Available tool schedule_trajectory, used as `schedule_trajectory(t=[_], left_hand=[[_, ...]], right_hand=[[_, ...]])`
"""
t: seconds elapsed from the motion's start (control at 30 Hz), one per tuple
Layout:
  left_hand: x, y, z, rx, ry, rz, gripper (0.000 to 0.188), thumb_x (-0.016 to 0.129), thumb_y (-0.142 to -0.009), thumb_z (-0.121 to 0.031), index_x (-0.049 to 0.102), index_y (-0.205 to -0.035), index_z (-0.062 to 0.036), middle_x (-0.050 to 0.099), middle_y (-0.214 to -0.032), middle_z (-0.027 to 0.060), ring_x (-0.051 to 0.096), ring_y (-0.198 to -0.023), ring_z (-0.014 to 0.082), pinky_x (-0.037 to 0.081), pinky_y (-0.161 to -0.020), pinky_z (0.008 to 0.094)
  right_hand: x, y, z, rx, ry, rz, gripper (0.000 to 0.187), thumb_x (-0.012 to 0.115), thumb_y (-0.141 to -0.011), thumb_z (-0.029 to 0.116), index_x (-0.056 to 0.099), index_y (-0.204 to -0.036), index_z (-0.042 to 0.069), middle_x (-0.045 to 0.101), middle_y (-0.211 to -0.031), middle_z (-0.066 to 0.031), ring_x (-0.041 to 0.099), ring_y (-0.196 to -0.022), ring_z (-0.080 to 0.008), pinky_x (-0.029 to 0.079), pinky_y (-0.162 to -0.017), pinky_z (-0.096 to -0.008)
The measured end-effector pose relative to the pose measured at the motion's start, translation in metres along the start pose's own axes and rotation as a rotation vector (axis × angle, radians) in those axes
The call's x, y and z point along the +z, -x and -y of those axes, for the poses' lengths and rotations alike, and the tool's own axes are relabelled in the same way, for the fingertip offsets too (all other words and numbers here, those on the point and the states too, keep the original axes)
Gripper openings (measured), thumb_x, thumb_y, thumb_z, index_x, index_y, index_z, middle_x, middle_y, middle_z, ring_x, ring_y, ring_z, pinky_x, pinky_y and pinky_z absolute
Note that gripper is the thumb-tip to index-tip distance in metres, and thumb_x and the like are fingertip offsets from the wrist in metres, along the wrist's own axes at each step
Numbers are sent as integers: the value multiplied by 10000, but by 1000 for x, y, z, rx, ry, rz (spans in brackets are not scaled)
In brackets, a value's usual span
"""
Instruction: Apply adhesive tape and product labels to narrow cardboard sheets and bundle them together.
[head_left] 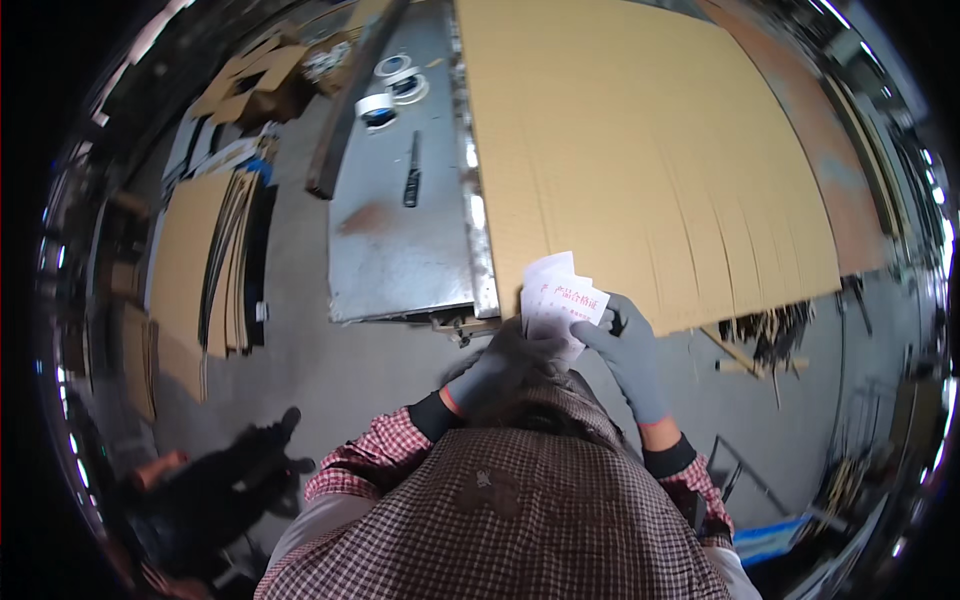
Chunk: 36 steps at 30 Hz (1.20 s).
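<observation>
Cardboard (640,150) lies flat, with papers (560,302) not laid down: left hand (503,362) closed in a grip round their lower end, right hand (624,352) pinching their edge.

You hold several white paper slips (560,305), red-printed on the front, overlapping in an uneven fan between your left grip (511,360) and right grip (625,350).

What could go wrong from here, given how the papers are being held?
The printed papers are loose and fanned between the gloved left hand and right hand, so one might slip from the grip and drop.

The black-handled knife lies on the metal table, its blade apparently exposed; a careless reach there could nick a glove.
</observation>
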<state>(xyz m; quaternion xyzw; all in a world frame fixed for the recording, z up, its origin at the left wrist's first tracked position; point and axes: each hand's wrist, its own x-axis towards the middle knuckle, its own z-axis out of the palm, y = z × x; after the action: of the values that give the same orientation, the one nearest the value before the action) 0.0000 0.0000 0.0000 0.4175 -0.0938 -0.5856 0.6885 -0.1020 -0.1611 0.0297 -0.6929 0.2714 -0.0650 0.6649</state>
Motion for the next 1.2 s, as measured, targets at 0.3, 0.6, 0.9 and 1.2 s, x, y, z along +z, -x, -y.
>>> schedule_trajectory(t=[0.3,0.6,0.9,1.2], left_hand=[[-34,12,-2,-68,-30,-235,212,534,-968,-173,595,-1080,-3,638,-861,34,602,-722,93,484,-589,226],[-86,63,-39,199,-142,-437,242,580,-927,-113,582,-1131,18,608,-877,37,547,-690,95,444,-606,212],[-53,30,-24,97,-414,-148,267,579,-943,-161,549,-1177,-36,589,-940,12,559,-807,98,481,-695,250],[-71,-2,-28,35,-239,-400,185,526,-953,-112,565,-1079,18,616,-877,45,543,-663,94,455,-584,234]], right_hand=[[1,13,-23,-186,133,-319,295,641,-885,108,609,-1136,-43,668,-935,-60,600,-770,-80,495,-683,-228],[48,-87,-23,-255,271,-81,380,714,-794,200,624,-1101,-5,671,-889,-120,632,-787,-169,502,-701,-293],[71,-27,-29,-112,314,-193,428,740,-802,239,625,-1122,-20,663,-950,-101,592,-814,-127,487,-719,-283],[-14,-76,-13,-106,54,-254,342,700,-817,92,623,-1123,-41,639,-791,-9,578,-694,-84,480,-628,-242]])
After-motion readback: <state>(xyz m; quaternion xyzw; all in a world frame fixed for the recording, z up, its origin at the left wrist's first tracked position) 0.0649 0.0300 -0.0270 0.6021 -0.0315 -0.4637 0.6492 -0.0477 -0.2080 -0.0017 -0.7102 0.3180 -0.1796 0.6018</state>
